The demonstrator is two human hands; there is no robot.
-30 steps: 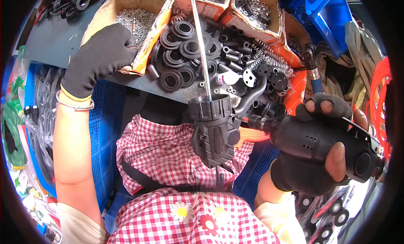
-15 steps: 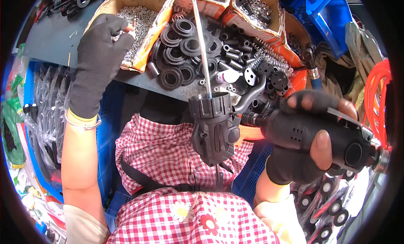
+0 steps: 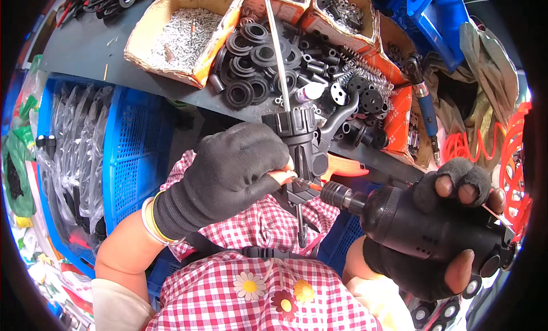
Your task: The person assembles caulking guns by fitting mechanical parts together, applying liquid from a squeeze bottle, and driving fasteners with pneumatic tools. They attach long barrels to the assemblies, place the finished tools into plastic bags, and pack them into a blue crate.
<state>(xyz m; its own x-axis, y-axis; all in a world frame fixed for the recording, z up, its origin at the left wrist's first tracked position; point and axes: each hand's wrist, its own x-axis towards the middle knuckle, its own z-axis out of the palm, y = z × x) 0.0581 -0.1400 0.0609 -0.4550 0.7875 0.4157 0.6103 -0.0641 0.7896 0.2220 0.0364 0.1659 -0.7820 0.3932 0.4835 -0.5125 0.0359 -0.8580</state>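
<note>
Over on the left there was a blue plastic crate (image 3: 134,142) with bagged parts beside it, and up on the grey bench (image 3: 85,48) a cardboard box of silver screws (image 3: 185,31). Next to that sat a pile of black rubber rings (image 3: 254,63). The left hand (image 3: 234,171), in a black fingerless glove, was curled up with its fingertips (image 3: 281,176) pinched together right against the black plastic assembly (image 3: 299,145), which stood upright on a thin metal rod (image 3: 277,45) just in front of the bench edge, over the checked apron (image 3: 262,274). The right hand (image 3: 445,239) was wrapped tight around a black electric screwdriver (image 3: 411,220), its bit touching the assembly's side. Far right, orange coiled hose (image 3: 508,154).
</note>
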